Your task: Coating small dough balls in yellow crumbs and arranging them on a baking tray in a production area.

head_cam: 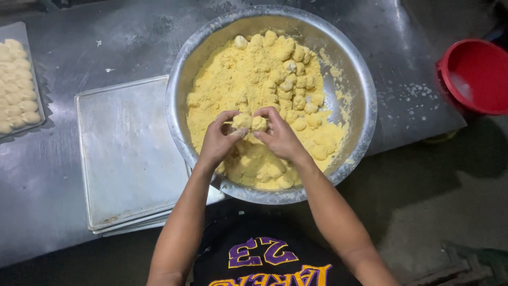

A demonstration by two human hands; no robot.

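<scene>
Left hand (218,139) and right hand (279,136) pinch two dough balls (250,122) in curled fingers; beneath lies a crumb-filled steel bowl (365,100). A baking tray (127,153) sits beside.

Just left of the hands, stacked metal trays (127,153), top one bare. Farther left, at the edge, another tray (21,32) packed with pale dough balls (16,90). Well off right, a red plastic bowl (476,77). Beneath everything, steel table (79,53).
</scene>
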